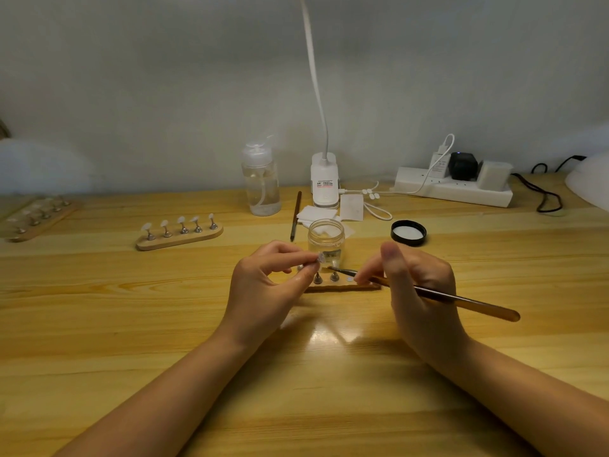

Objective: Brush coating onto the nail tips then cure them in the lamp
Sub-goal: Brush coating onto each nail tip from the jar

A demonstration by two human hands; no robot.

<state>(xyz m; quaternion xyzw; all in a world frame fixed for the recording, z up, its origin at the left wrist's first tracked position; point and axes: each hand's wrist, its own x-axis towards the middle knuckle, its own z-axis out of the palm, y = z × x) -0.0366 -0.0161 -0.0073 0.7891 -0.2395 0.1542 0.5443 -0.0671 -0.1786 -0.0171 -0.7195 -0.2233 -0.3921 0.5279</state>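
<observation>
From my remote station I log these limits of view. The wooden holder (342,285) under the hands is largely covered: its left end lies behind the left hand (263,285), its right end behind the right hand (418,291). The nail tip (320,257) pinched in the left fingers is too small to judge its surface. Brush (438,296) bristles are too fine to resolve. The desk lamp's neck (313,77) runs off the top edge. The far-left holder (39,219) is blurred. The white shape (590,183) at right is cut by the edge. The jar's (326,240) label is unreadable.
</observation>
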